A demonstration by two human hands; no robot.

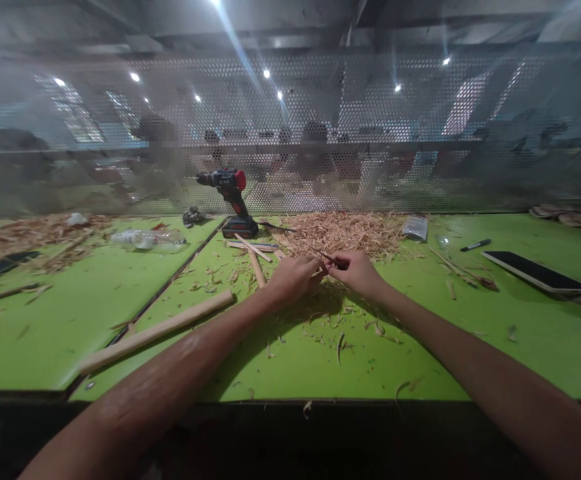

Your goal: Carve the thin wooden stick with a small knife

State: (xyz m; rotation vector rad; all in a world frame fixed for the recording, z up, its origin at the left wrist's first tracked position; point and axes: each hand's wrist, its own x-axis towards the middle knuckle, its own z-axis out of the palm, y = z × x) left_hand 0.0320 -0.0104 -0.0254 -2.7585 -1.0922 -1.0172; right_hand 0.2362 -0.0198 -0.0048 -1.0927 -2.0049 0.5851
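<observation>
Over the green table (395,363), my left hand (294,277) and my right hand (357,272) meet in front of a heap of wood shavings (345,233). The right fingers are closed around a slim dark tool (325,255), whose narrow tip points up and left; its exact kind is unclear. My left hand is curled with its fingertips against the right hand, and whatever it pinches is hidden. A wooden stick (257,269) lies just beyond the left hand. Loose curls of shaving are scattered beneath both hands.
A cordless drill (230,200) stands on its battery behind the sticks. Left lie a long wooden rod (157,331) and a clear plastic bottle (149,239). Right are a small packet (415,228), a marker (475,245) and a dark-screened tablet (537,271). A perforated screen (290,167) closes the back.
</observation>
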